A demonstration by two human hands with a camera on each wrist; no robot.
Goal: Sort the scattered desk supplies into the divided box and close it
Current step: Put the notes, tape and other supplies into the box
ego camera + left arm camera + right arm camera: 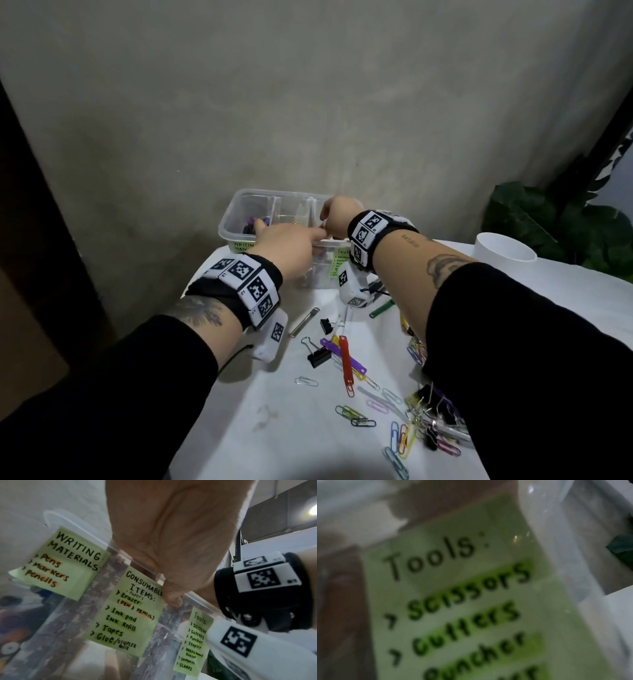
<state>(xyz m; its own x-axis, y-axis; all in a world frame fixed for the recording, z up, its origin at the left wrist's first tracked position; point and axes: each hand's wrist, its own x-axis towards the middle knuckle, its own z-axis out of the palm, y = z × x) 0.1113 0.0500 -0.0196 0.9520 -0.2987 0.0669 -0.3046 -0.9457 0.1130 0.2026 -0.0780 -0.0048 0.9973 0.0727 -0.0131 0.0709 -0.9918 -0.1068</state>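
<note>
A clear divided box (228,222) stands at the back of the white table. Green notes on its front wall (109,566) read writing materials, consumable items and tools (453,588). My left hand (284,240) lies over the front rim. One finger stretches toward purple items (252,222) in the left compartment, and the thumb (173,601) touches the rim by the consumables note. My right hand (337,216) hangs over the right compartment, knuckles up. Its fingers point down and are hidden, as is anything they hold. Paper clips (356,416), binder clips (318,356) and coloured strips (346,359) lie scattered in front.
A white cup (503,251) stands at the back right, with a dark leafy plant (561,219) behind it. A tangle of clips (431,418) lies under my right forearm. The table's left edge runs diagonally past my left wrist. A plain wall rises right behind the box.
</note>
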